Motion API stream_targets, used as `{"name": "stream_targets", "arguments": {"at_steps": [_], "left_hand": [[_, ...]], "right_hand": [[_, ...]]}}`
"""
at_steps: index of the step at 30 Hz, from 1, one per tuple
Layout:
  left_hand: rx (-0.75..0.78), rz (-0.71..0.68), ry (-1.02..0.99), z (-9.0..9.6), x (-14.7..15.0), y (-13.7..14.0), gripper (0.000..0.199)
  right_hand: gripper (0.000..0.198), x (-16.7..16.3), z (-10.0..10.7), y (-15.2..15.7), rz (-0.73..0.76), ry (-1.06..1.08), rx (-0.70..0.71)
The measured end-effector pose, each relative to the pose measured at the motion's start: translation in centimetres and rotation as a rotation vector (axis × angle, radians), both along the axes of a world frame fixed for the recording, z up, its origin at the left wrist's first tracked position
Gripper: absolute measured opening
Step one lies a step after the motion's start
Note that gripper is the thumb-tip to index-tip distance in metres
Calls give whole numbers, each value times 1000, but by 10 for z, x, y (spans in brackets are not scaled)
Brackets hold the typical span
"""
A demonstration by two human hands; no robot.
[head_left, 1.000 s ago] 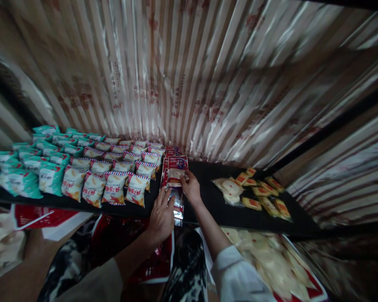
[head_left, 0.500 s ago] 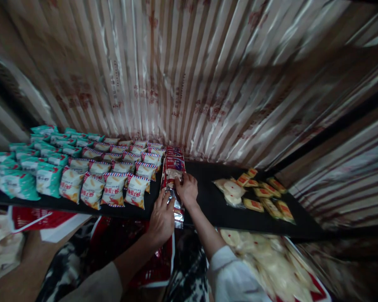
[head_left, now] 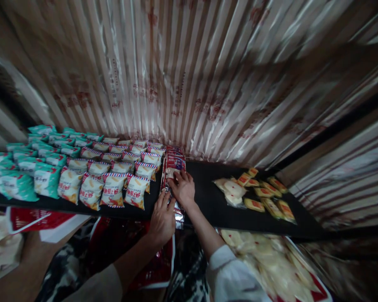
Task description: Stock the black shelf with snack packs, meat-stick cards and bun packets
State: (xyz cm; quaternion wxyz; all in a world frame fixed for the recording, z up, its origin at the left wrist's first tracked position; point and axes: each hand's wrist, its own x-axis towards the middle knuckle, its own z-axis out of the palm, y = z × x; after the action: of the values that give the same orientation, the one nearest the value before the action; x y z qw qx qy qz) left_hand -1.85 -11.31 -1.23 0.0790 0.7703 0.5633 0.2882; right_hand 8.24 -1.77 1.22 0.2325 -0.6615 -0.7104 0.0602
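A row of flat red packets (head_left: 175, 162) with silver backs lies from the rear of the black shelf (head_left: 208, 184) to its front edge. My left hand (head_left: 163, 216) rests at the front left side of this row, its fingers stretched forward onto the packets. My right hand (head_left: 184, 191) lies across the middle of the row, fingers spread over a packet and touching it. Part of the silver packet surface (head_left: 179, 216) shows between my hands; what lies under my fingers is hidden.
White shrimp-snack bags (head_left: 113, 189) stand in rows left of the packets, with teal bags (head_left: 47, 179) farther left. Yellow packs (head_left: 263, 192) and round pale wafers in a bag (head_left: 234, 189) lie to the right. Red baskets (head_left: 171, 268) are below, and a striped sheet hangs behind.
My right hand has shifted slightly left and its fingers now reach over the packets. My left hand stays nearly in place.
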Motion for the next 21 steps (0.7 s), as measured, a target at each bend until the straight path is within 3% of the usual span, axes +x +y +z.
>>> {"name": "stream_targets", "arguments": {"at_steps": [6,10,14,17,21], "left_hand": [[-18,5,12,3,1,-1,44],[51,0,-52,6,-4,-8,42],[130,-22,-171,-2,-23,-31,37],[62,20,-214,-24,-43,-60,31],[-249,139,-139,-67,-68,-98,28]], "right_hand": [[43,-1,0,-2,-2,21,-3],[37,1,4,-13,10,104,161],[35,4,9,-55,127,334,285],[31,2,4,-105,228,523,195],[26,-15,-25,-164,461,632,-134]]}}
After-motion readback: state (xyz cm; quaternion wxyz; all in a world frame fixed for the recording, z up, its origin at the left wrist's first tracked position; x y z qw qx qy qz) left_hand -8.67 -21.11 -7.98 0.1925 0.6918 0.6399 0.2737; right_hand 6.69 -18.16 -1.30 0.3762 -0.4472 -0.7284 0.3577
